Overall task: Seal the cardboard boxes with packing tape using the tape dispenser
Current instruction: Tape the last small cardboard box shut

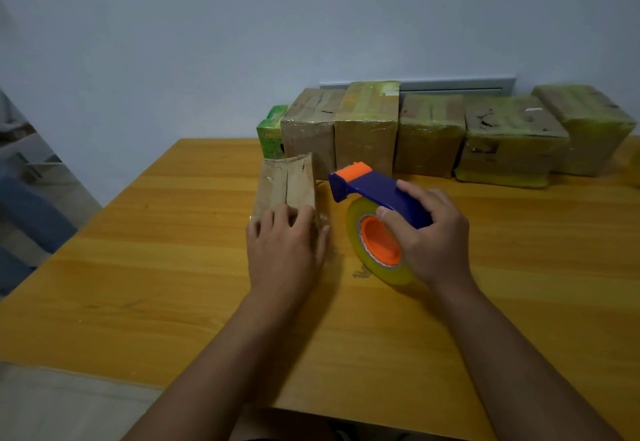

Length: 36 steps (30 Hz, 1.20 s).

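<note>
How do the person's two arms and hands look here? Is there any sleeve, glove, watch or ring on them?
Both forearms are bare up to the bottom edge of the picture; no sleeve shows. The left hand and the right hand wear no gloves. No watch, bracelet or ring can be seen on either wrist or on the visible fingers.

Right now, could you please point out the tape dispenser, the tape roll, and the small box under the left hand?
tape dispenser (377,191), head view, blue handle body.
tape roll (353,229), head view, yellowish outer edge.
small box (289,182), head view, top flaps.
</note>
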Each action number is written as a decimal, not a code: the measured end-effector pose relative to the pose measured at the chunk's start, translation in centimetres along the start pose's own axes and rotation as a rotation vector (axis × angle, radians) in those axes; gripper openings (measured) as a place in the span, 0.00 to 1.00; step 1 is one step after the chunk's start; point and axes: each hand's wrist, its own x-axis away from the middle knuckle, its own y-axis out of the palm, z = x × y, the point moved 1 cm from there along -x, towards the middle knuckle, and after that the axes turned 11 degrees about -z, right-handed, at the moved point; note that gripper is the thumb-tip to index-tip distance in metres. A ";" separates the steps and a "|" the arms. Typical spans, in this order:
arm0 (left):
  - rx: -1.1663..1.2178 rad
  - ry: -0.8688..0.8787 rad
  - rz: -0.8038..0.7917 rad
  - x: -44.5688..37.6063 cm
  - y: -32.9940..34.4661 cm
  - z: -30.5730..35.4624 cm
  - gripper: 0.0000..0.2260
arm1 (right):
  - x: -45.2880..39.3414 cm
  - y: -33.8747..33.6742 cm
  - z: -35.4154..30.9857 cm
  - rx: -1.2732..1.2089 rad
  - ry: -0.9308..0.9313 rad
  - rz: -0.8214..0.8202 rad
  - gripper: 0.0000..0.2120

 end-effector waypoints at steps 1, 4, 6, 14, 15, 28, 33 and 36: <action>0.003 0.029 0.001 0.0 -0.2 -0.2 0.13 | 0.0 0.0 0.0 0.003 -0.004 0.001 0.26; -0.008 0.105 -0.006 -0.3 -0.6 -0.7 0.13 | 0.1 0.0 0.1 0.012 -0.014 -0.006 0.27; 0.006 0.168 -0.023 -0.6 -0.7 -1.5 0.13 | 0.2 -0.1 0.2 0.008 -0.018 -0.010 0.27; -0.025 0.244 -0.069 -0.5 -0.9 -2.1 0.17 | 0.4 -0.2 0.4 0.027 -0.033 -0.026 0.28; -0.019 0.233 -0.114 -0.4 -1.3 -2.1 0.21 | 0.4 -0.2 0.5 0.024 -0.033 -0.026 0.28; 0.233 0.281 -0.116 -2.4 -0.8 -4.3 0.23 | 0.5 -0.1 0.6 0.007 -0.045 -0.038 0.31; 0.183 0.344 0.035 -2.1 0.1 -3.8 0.17 | 0.7 0.0 0.5 0.008 -0.046 -0.038 0.29; 0.210 0.314 0.014 -1.6 0.0 -3.3 0.16 | 0.7 -0.1 0.5 0.006 -0.043 -0.035 0.31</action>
